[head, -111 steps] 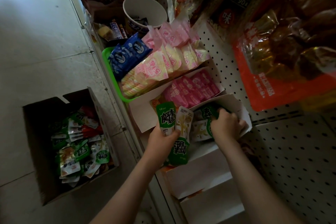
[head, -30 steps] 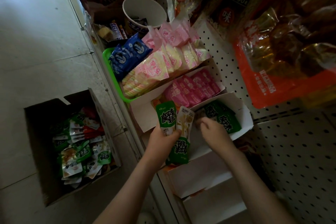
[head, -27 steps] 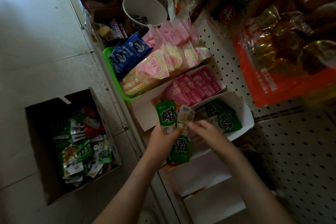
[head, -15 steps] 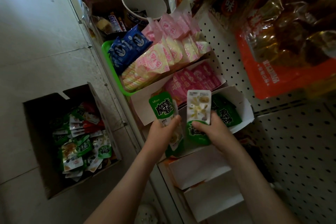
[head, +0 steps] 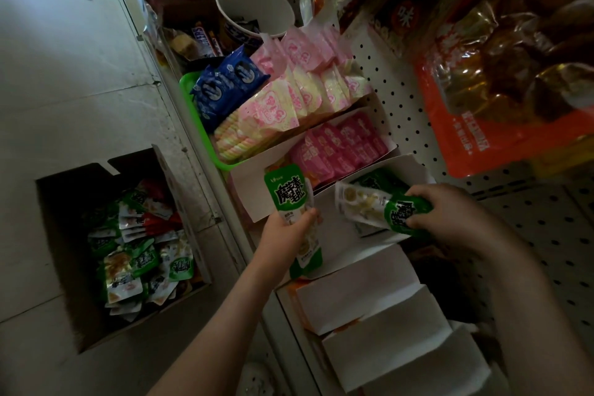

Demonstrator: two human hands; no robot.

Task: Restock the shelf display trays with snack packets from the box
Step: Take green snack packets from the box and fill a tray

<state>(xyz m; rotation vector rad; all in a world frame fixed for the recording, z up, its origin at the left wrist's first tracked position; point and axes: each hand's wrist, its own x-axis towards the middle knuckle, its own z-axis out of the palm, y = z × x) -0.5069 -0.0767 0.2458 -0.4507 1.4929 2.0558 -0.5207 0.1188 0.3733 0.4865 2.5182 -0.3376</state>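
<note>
Snack packet, green and white [head: 379,210]: lying tilted over the open white display tray [head: 414,167] on the shelf. The right hand [head: 450,215] is gripping its green end, fingers [head: 418,193] curling round it.

Further packets, same kind [head: 288,191]: standing upright in the left hand [head: 284,235], thumb and fingers clasping their lower half just beside the tray's front edge.

Green packets [head: 369,178]: already lying at the back of that tray.

Box [head: 58,219]: sitting open on the floor to the left, holding a loose heap of packets [head: 141,257].

Neighbouring stock: pink packets [head: 340,151] filling the next white tray. Blue packets [head: 225,83] and pink-and-yellow packets [head: 289,100] are crowding a green tray [head: 189,96].

Paper cup [head: 254,6]: standing beyond these.

Orange bag [head: 501,100]: hanging on the pegboard [head: 546,235].
</note>
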